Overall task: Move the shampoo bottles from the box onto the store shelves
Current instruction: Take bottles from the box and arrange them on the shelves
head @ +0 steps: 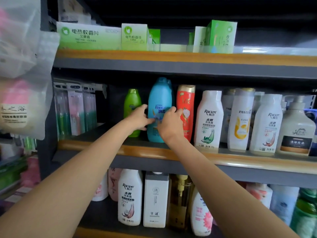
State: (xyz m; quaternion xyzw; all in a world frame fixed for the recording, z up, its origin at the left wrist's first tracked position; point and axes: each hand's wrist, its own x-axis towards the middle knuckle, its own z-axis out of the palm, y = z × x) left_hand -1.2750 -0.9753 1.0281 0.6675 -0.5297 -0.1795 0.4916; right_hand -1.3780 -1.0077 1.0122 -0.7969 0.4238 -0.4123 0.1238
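A tall blue Rejoice shampoo bottle [159, 98] stands upright on the middle shelf [223, 160]. My left hand [139, 117] grips its left side and my right hand [169, 123] grips its right side, fingers curled round the body. A small green bottle [132, 103] stands just left of it, partly behind my left hand. A red bottle [186, 107] stands just right of it. The box is not in view.
White Raclen and Pantene bottles [209, 119] and a pump bottle [295, 127] fill the middle shelf to the right. Toothbrush packs [75, 109] hang at its left. Green cartons [89, 36] sit on the top shelf. More bottles [130, 196] line the lower shelf.
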